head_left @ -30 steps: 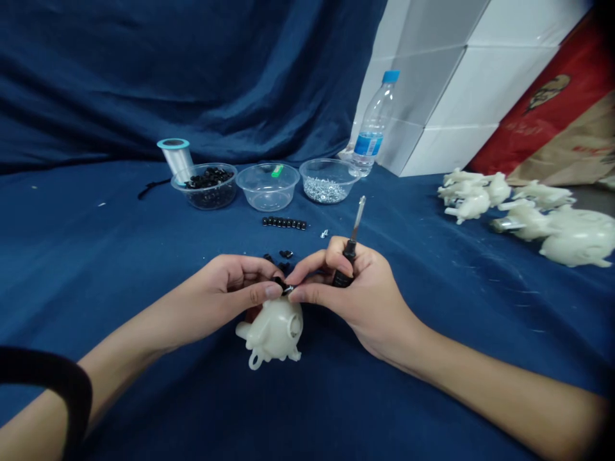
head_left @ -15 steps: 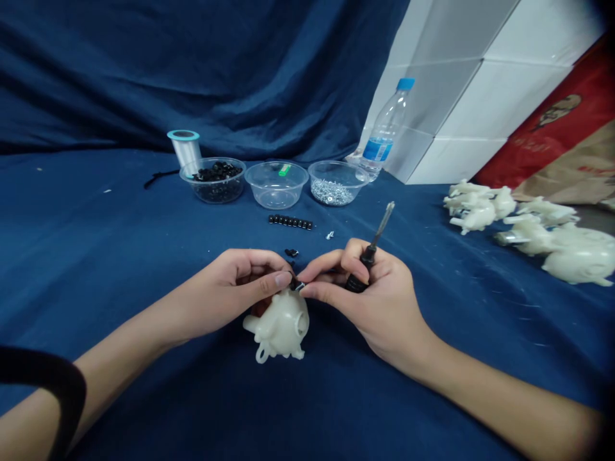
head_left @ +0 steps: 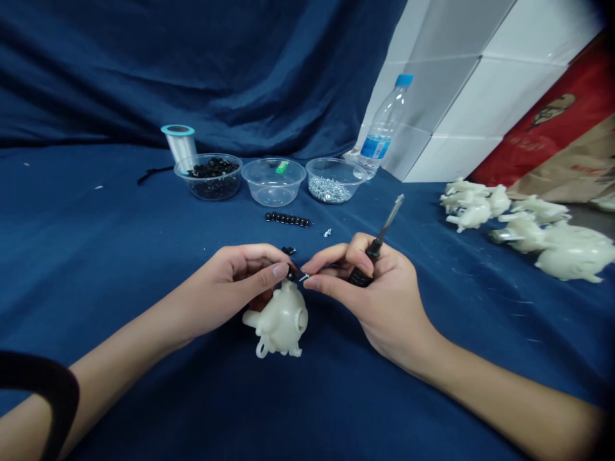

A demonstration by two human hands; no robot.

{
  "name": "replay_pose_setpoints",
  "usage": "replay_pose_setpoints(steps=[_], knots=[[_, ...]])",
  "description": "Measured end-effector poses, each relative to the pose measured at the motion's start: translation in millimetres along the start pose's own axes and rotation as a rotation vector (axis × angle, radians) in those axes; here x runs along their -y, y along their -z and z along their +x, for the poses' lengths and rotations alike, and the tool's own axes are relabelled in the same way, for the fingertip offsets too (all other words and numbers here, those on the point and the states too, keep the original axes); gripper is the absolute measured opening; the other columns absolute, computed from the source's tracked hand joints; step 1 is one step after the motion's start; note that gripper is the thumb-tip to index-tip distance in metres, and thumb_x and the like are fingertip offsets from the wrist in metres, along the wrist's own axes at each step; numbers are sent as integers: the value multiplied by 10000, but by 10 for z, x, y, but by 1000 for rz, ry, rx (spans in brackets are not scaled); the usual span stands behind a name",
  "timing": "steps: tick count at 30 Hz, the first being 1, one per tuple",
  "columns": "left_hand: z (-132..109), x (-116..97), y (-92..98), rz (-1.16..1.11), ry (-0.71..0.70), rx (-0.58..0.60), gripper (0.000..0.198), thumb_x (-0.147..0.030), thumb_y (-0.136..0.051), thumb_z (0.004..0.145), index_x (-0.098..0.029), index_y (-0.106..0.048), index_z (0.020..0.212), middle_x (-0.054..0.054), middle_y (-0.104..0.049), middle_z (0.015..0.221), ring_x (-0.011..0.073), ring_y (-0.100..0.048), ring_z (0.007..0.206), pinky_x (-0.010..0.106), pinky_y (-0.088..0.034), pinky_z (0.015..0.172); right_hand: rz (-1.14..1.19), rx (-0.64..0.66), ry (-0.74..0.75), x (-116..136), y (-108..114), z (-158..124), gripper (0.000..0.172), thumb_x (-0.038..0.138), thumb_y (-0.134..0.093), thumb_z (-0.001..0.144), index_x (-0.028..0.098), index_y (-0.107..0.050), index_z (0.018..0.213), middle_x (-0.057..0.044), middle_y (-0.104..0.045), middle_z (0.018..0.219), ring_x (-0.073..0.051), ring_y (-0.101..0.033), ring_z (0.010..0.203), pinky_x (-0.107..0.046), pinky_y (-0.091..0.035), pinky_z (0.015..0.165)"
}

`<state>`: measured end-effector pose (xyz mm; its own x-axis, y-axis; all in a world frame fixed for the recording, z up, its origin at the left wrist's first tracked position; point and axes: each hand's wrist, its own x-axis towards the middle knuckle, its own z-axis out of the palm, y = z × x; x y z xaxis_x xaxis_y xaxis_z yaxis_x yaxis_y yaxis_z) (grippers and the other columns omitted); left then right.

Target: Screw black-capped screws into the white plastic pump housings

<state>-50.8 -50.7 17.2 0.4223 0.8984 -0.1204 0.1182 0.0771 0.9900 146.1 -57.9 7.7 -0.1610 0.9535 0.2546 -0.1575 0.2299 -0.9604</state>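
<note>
My left hand (head_left: 235, 278) is closed, its thumb and fingertips pinching a small black part (head_left: 291, 274). Directly below that part is a cream-white hollow plastic figure (head_left: 281, 320) with a ring-shaped loop and stubby projections. Some of my left fingers are hidden behind it. Between the thumb and index finger of my right hand (head_left: 360, 275) is a small silver screw (head_left: 303, 277), close beside the black part. The same hand keeps a black-handled screwdriver (head_left: 368, 266) in its curled fingers, shaft pointing up and away. Just beyond the fingertips lie small black pieces (head_left: 289, 250).
A row of black pieces (head_left: 288, 219) and loose screws (head_left: 327, 233) lie ahead. Behind stand bowls of black parts (head_left: 209, 186) and screws (head_left: 331, 189), another clear bowl (head_left: 273, 192), a spool (head_left: 180, 147) and a bottle (head_left: 384, 128). More cream-white figures (head_left: 571, 246) lie right, near white boxes (head_left: 461, 115).
My right fingertips have drawn slightly right, so the screw shows more clearly between the hands. The screwdriver has shifted a little with that hand. The whole view has moved slightly.
</note>
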Motion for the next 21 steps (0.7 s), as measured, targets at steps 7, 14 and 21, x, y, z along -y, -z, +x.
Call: replay_pose_setpoints(steps=[7,14,21], knots=[[5,-41,-5,29,55,49,193,-376,-633,895,-227,-726,976,-56,-570,617,50,-469,524,126,-364,468,6,9,-7,8,-14,2,497,98,-799,716,234,-325,647,-3,-754,810,-189,-723,806,-350,-605,806],[-6,-72,-4,87,84,56,219,-382,-634,884,-216,-710,1005,-33,-591,663,83,-492,561,158,-389,493,23,13,-32,15,-11,1,492,68,-791,704,233,-331,649,2,-748,782,-173,-723,774,-305,-615,753],[-12,-94,-26,47,99,39,172,-330,-668,868,-204,-702,981,-54,-578,635,60,-468,535,131,-369,470,31,11,-13,7,-22,24,495,61,-810,684,226,-345,645,-1,-749,782,-155,-723,771,-263,-614,741]])
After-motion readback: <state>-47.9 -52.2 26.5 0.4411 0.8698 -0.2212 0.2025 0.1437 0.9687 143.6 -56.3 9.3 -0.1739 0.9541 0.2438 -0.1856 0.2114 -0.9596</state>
